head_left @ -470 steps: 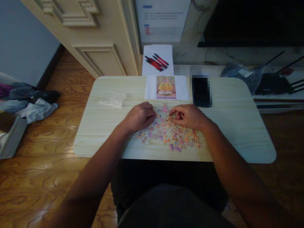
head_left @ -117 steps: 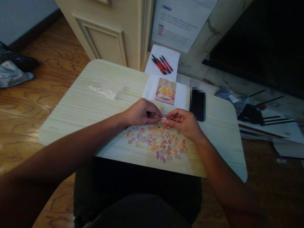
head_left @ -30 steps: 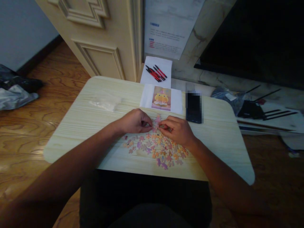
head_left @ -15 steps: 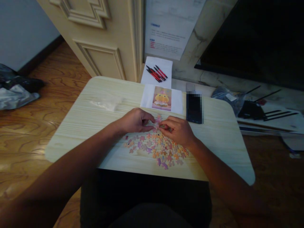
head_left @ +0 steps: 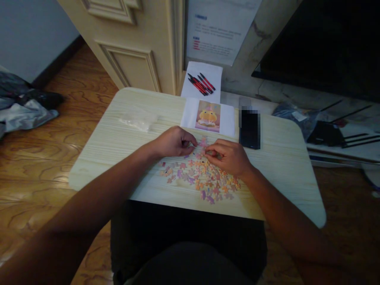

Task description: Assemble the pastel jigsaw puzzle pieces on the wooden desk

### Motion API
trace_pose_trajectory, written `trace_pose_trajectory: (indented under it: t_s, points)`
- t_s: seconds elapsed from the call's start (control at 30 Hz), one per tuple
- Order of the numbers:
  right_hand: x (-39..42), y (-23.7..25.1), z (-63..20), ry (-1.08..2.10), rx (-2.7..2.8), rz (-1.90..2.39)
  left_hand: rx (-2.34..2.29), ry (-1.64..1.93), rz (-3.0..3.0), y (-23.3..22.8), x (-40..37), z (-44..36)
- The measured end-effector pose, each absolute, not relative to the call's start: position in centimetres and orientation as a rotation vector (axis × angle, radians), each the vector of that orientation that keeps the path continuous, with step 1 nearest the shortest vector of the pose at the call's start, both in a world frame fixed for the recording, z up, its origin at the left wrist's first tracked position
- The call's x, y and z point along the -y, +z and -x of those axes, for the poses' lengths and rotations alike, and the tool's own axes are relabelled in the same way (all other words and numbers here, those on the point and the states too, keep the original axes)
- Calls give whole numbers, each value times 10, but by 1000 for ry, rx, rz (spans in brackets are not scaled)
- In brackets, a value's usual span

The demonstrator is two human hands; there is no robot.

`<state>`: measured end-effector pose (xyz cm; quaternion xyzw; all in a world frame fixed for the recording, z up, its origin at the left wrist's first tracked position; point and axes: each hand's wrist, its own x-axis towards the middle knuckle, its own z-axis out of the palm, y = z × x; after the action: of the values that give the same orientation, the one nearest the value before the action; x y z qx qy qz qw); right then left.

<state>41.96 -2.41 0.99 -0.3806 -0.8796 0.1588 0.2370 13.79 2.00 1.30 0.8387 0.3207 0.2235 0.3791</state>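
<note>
The loose puzzle pieces (head_left: pixel 204 178) spread left-near to right-near across the counter (head_left: pixel 124 134). Left hand (head_left: pixel 173 141) and right hand (head_left: pixel 230 157) curl at the far edge, pinching small pieces; their orientation is unclear.

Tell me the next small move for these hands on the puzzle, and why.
Probably press the pinched pieces together: the left hand and right hand meet fingertip to fingertip just above the loose puzzle pieces, below the reference picture. Whether the pieces have locked is too small to tell.

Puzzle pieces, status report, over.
Left hand and right hand pinched at the far edge of the puzzle pieces. Grip contents unclear. Phone and picture beyond, clear of hands.
</note>
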Motion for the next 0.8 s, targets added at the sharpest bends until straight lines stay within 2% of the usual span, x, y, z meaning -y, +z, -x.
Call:
trace_pose_trajectory:
  t_s: [0.8]
  points:
    - [22,19,-432,526,2429,1078,-787,581,-2092,16,-21,-140]
